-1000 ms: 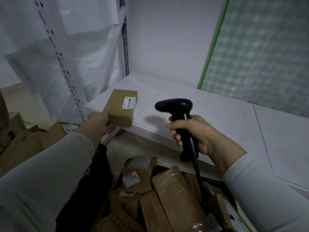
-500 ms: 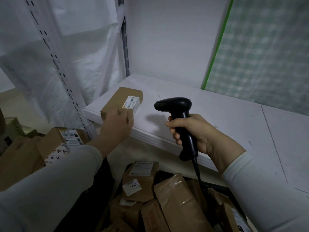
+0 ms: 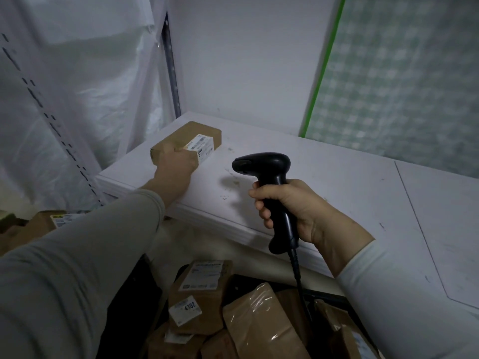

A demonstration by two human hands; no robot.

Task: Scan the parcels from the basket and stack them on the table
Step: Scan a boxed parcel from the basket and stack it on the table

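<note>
My left hand (image 3: 176, 164) holds the near end of a brown parcel (image 3: 186, 136), with the fingers curled over its top edge. The parcel seems to lie flat on the white table (image 3: 350, 182), close to the table's back left corner, with its long side running away from me. A white label (image 3: 201, 147) is on its top face, just beside my fingers.

My right hand (image 3: 295, 208) is closed around the handle of the black scanner (image 3: 269, 177). All fingers are wrapped on the handle; I cannot tell if one presses the trigger. The scanner stands upright above the front part of the table, and its head points to the left, toward the parcel but well apart from it. A black cable (image 3: 298, 275) hangs from the handle down to the basket (image 3: 326, 297).

The basket is below the table's front edge, in front of me. Only a part of its dark rim shows. It is full of brown parcels (image 3: 259, 322), some wrapped in shiny tape, and one carries a sticker (image 3: 185, 308) with the number 4302.

More boxes (image 3: 33, 226) lie at the left, beside a white shelf post (image 3: 46, 117).
</note>
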